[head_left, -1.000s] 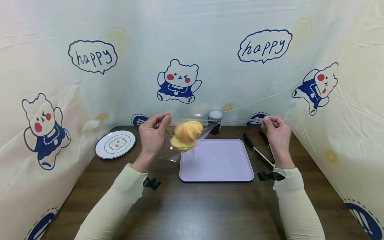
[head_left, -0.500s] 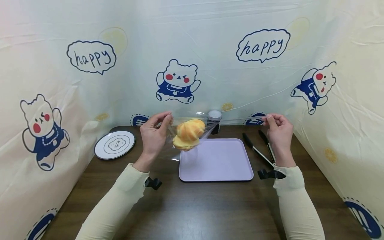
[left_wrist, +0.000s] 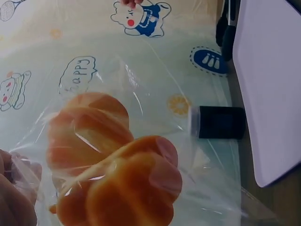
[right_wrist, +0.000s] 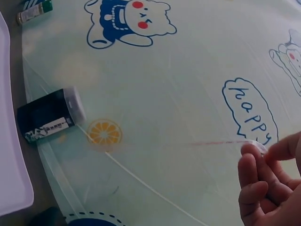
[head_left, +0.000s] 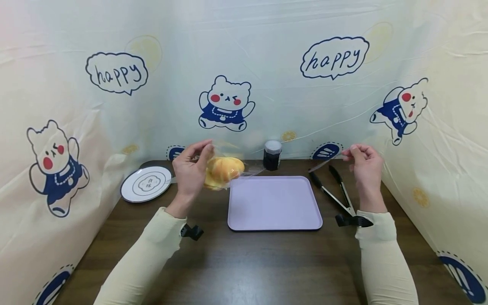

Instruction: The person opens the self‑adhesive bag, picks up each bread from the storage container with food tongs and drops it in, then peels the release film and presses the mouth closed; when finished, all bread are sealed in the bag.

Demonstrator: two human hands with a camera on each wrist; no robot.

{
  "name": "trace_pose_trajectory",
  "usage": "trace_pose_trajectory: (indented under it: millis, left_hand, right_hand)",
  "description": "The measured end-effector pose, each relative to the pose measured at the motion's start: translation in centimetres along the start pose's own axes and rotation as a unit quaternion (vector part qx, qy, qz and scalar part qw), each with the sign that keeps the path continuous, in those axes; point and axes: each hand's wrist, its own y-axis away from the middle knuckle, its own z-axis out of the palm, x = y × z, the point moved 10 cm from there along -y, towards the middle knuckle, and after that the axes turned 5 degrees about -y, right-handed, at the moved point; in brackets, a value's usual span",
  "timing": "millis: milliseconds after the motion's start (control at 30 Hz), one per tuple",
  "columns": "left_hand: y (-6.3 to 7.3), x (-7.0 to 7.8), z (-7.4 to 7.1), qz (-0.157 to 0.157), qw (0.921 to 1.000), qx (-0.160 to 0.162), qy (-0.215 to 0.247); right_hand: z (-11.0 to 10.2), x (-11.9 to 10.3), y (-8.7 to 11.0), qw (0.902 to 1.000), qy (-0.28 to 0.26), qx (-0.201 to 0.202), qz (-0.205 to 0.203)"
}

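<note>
My left hand [head_left: 190,171] pinches the top of a clear plastic bag [head_left: 253,169], held up over the back of the table. Inside the bag are golden bread rolls [head_left: 225,171]; the left wrist view shows two, one darker roll [left_wrist: 122,193] overlapping a paler roll [left_wrist: 89,129]. Well apart to the right, my right hand [head_left: 367,169] pinches a thin clear plastic strip [head_left: 324,164] between thumb and fingers. In the right wrist view the strip trails leftward as a faint reddish line. No link between strip and bag shows in the head view.
A lilac tray [head_left: 274,203] lies on the brown table in front of the bag. Behind it stands a dark jar with a whitish lid [head_left: 272,156]. Black-handled tongs [head_left: 331,195] lie at right, a white plate [head_left: 129,186] at left. A small green-capped bottle [right_wrist: 34,12] stands farther off.
The plastic stretched between both hands has parted. My right hand has moved right with a strip in its fingers. The bag with the rolls has swung left with my left hand.
</note>
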Motion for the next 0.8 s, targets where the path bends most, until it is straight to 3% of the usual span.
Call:
trace_pose_trajectory:
  millis: [133,233,367,533,800]
  left_hand:
    - [-0.4,-1.9,-0.3,0.003,1.0000,0.007,0.006]
    - [-0.5,-3.3,-0.3,-0.004,1.0000,0.007,0.005]
    - [-0.5,-3.7,-0.4,-0.014,0.9999,0.003,-0.002]
    - [-0.6,-3.5,-0.5,-0.001,1.0000,0.005,0.001]
    - [-0.6,-3.8,-0.5,-0.010,0.9996,0.000,-0.025]
  right_hand:
    - [-0.3,0.7,-0.4,0.9967,0.044,-0.056,0.040]
    - [-0.6,1.5,-0.4,0.9861,0.116,-0.101,0.064]
    - [-0.8,2.8,-0.3,0.9621,0.192,-0.170,0.092]
    - [-1.0,4.9,0.1,0.9193,0.276,-0.250,0.128]
    - [-2.3,10.5,-1.0,0.8819,0.344,-0.269,0.178]
